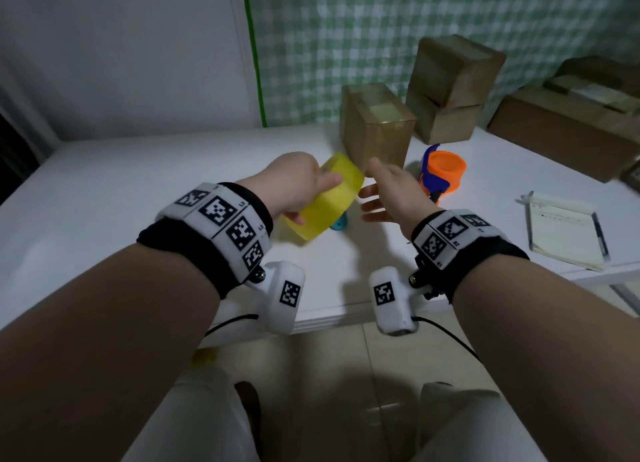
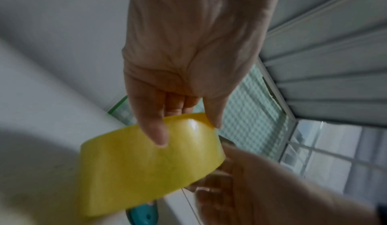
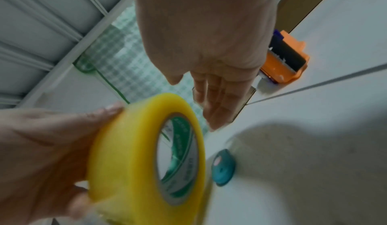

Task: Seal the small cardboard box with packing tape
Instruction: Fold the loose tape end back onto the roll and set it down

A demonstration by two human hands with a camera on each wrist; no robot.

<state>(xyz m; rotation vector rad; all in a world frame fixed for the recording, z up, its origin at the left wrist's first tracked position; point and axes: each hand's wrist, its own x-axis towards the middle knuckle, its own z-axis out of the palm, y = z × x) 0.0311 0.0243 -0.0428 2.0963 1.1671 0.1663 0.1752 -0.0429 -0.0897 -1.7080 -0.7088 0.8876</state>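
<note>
My left hand [image 1: 304, 191] grips a roll of yellow packing tape [image 1: 323, 198] above the white table, thumb on top and fingers underneath. The roll [image 3: 144, 159] shows its green-printed core in the right wrist view, and its outer band [image 2: 146, 164] fills the left wrist view. My right hand [image 1: 384, 195] hovers just right of the roll with fingers straight, holding nothing. Behind both hands stands a small cardboard box [image 1: 375, 125] with tape across its top.
An orange and blue tape dispenser [image 1: 441, 176] sits right of the box. A small teal object [image 3: 223, 167] lies on the table [image 1: 138, 191] under the roll. Stacked cardboard boxes [image 1: 450, 87] and larger boxes [image 1: 568, 125] stand at the back right. A notepad with a pen [image 1: 564, 229] lies far right.
</note>
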